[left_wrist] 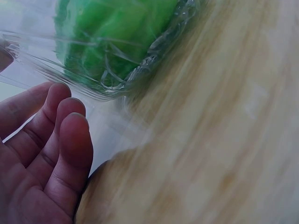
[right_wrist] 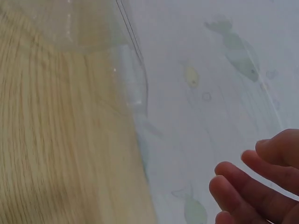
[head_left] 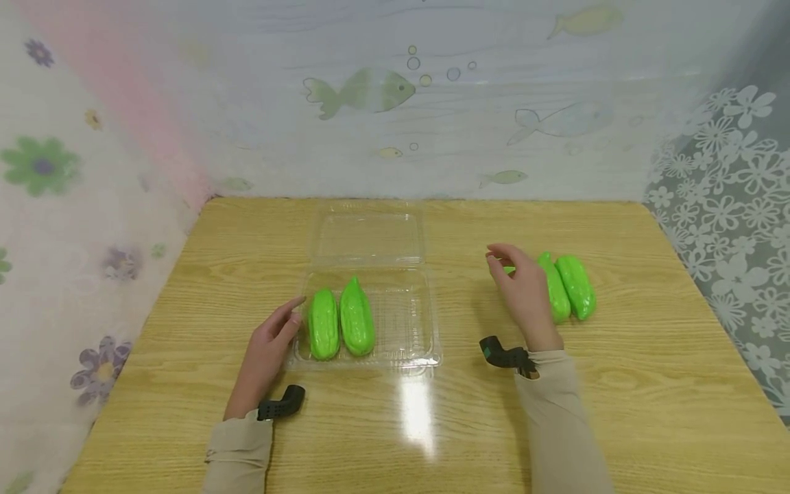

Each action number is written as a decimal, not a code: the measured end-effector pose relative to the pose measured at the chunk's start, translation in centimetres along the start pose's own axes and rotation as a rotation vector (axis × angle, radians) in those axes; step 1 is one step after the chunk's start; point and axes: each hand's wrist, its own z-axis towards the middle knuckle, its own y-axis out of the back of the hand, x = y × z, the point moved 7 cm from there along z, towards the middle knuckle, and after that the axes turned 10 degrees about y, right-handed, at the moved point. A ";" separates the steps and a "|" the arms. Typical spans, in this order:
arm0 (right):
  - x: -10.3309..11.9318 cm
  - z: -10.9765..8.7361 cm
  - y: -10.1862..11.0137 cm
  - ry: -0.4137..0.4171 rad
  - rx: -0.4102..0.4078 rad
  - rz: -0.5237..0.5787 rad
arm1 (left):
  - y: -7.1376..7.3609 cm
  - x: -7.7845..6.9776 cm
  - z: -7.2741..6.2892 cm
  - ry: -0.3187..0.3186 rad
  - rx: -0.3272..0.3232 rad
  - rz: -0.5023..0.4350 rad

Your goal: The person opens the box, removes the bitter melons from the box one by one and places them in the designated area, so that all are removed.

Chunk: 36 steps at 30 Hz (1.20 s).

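A clear plastic clamshell box point(head_left: 404, 317) lies opened flat on the table, its lid point(head_left: 370, 237) folded back. Two glossy green ridged gourds, one blunt point(head_left: 324, 326) and one pointed point(head_left: 356, 319), lie side by side in its left half. My left hand point(head_left: 267, 353) rests at the box's left edge, fingers loosely extended along the wall; the left wrist view shows a green gourd point(left_wrist: 112, 37) through the plastic. To the right, my right hand point(head_left: 524, 291) hovers with relaxed fingers and holds nothing. It partly hides more green gourds point(head_left: 577, 288) beside it.
The wooden table point(head_left: 648, 384) meets a fish-patterned curtain point(head_left: 457, 137) at the back. Flowered sheets point(head_left: 728, 226) hang at the sides. A black wrist camera point(head_left: 503, 353) sits on each of my wrists.
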 end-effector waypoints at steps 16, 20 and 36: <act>4.3 -0.5 -4.5 0.064 0.194 0.219 | 0.0 -0.1 0.4 -0.022 -0.001 0.016; 5.2 -0.8 -5.6 0.060 0.237 0.217 | 0.0 -0.2 0.3 -0.025 -0.002 0.016; 8.6 -2.2 -9.9 0.114 0.452 0.146 | 0.1 0.0 0.5 -0.011 0.001 0.018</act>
